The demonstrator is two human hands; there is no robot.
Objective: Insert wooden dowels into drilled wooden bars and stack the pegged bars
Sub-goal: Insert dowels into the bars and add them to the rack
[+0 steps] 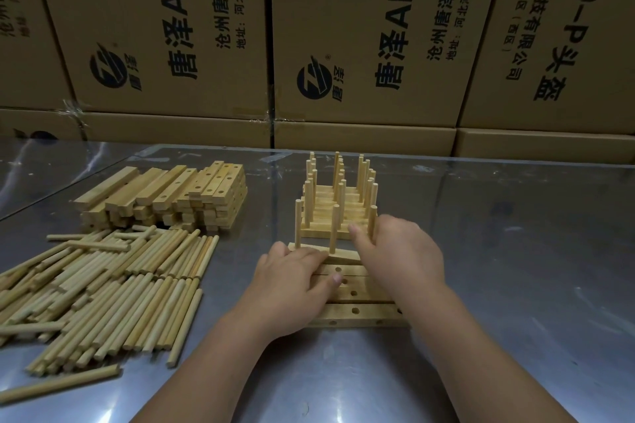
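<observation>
Where bar sits: bar (343,255) at mid counter (515,268), tilted, on the far edge of the flat bars (357,312), just short of the stack (323,233).
Left grip: left hand (292,285) lays near-straight fingers on the bar's left part, thumb over the flat bars. It presses and is not wrapped round.
Right grip: right hand (403,251) has fingers curled over the bar's right end. Judged to be holding it.
Pegs in bar: two upright in plain sight. A third by the right fingers is likely its own, base hidden.
Risk, pegs: if loosely seated, tilting could let one lean or slip out.
Risk, stack: its front pegs stand just beside the bar, so a shove forward could snag them and topple rows.
Risk, flat bars: the left palm rests over them, so a drag would skew the row.
Count, flat bars: four at least, holes up. More may lie under the hands.
Count, stack: several pegged bars, too crowded to number.
Count, spare bars (206,189): one heap, dozens.
Count, loose dowels (103,285): one spread, beyond counting.
Count, boxes (343,45): four in the upper row, more below.
</observation>
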